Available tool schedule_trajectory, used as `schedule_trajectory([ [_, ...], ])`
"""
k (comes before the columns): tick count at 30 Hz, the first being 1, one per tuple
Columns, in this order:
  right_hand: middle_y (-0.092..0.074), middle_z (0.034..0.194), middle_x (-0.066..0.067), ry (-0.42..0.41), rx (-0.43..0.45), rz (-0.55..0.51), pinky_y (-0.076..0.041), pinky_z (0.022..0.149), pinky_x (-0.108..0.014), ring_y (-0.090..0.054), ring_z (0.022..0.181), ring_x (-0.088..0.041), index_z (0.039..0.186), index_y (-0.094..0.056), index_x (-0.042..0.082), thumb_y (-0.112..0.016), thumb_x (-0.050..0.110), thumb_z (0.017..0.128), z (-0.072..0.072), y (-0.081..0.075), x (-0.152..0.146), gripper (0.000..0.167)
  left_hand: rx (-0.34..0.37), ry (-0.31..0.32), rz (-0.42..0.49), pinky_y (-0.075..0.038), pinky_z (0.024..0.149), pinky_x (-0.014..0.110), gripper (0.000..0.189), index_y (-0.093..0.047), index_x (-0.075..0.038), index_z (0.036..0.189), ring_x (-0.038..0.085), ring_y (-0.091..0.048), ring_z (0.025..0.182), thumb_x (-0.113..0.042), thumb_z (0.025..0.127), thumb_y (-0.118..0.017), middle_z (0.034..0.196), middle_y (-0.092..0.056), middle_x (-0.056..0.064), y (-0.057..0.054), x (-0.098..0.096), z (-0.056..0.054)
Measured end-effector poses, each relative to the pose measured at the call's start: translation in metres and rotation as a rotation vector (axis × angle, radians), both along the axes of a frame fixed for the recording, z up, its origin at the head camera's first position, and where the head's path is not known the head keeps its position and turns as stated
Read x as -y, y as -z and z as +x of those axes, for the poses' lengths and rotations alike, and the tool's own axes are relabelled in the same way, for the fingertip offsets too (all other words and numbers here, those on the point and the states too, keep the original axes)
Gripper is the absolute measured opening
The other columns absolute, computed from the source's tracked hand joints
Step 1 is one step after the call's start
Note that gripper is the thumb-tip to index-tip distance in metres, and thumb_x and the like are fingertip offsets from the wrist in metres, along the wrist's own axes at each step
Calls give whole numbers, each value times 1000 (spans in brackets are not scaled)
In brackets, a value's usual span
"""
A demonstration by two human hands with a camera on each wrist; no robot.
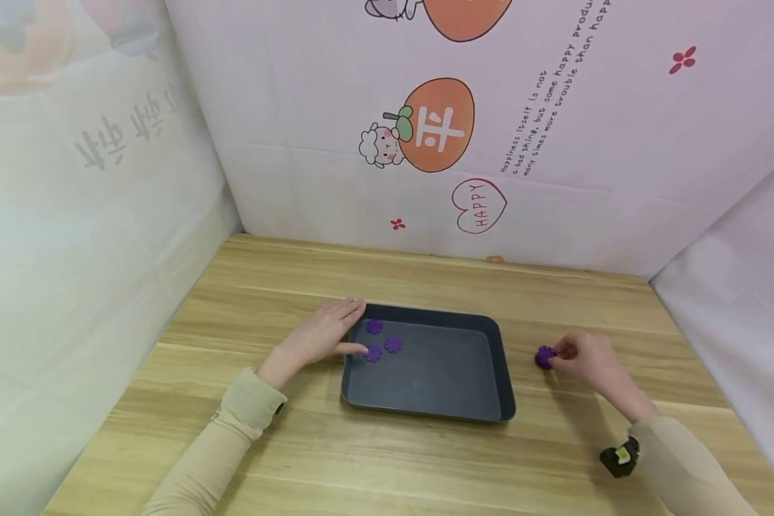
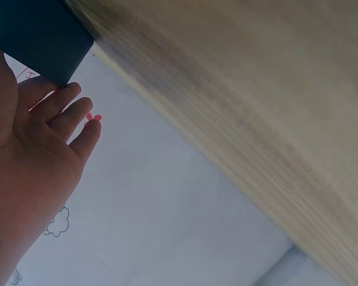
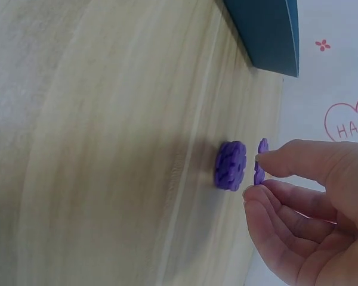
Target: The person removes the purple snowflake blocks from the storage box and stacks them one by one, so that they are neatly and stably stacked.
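My right hand (image 1: 587,358) pinches a purple notched plastic disc (image 3: 259,175) between thumb and fingers, to the right of the tray. Just beyond it, a short stack of the same purple discs (image 3: 229,165) stands on the table, with a small gap between stack and held disc in the right wrist view. A dark grey-blue rectangular tray (image 1: 438,373) lies at mid-table. Inside its far left corner are three flat purple discs (image 1: 393,345). My left hand (image 1: 319,331) rests at the tray's left edge, fingers extended along the rim, thumb reaching over the nearest disc.
The wood-grain table (image 1: 387,459) backs onto a white printed cloth (image 1: 309,172). More white cloth hangs at the left and right sides. A small black device (image 1: 619,459) is strapped at the right wrist.
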State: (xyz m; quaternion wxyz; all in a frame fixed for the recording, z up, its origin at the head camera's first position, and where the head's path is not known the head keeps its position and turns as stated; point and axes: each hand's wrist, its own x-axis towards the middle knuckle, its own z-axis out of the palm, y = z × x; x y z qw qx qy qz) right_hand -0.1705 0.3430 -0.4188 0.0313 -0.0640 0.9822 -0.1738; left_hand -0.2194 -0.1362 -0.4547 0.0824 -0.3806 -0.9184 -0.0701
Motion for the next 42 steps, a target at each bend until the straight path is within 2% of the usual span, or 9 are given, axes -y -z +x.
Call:
schedule_trajectory([
  [5,-73,84,-18,11,27,-2,-60,67,-41,-68,75,-24,93,-70,-8,-75,10,82,1,1,-1,22,2,1,1,-40,117,50,85,-43,2,148,36,-45,142,-58,90,-62,152,-45,21,1,0,-1],
  [13,-72,82,-18,-12,16,4,-59,67,-42,-68,73,-25,91,-70,-8,-75,10,82,1,5,-2,21,1,-1,-3,-40,117,50,86,-43,3,148,36,-45,142,-58,89,-62,152,-45,21,1,0,0],
  [22,-72,84,-18,-3,29,11,-59,67,-42,-68,75,-25,94,-69,-9,-75,11,83,0,8,-2,23,-17,7,10,-41,116,50,85,-45,3,146,37,-46,140,-57,89,-63,151,-47,21,0,0,1],
  [33,-73,84,-18,-8,6,10,-59,69,-46,-69,77,-29,92,-70,-8,-75,12,84,2,5,-1,22,3,-5,-7,-41,116,49,87,-43,2,148,36,-45,141,-59,89,-61,152,-45,21,-1,0,-1],
  [42,-72,87,-19,-14,8,3,-59,68,-43,-69,79,-29,97,-69,-7,-73,15,86,2,2,2,24,1,-3,-4,-41,116,49,86,-43,2,147,36,-45,141,-58,89,-62,152,-46,21,-2,0,0],
])
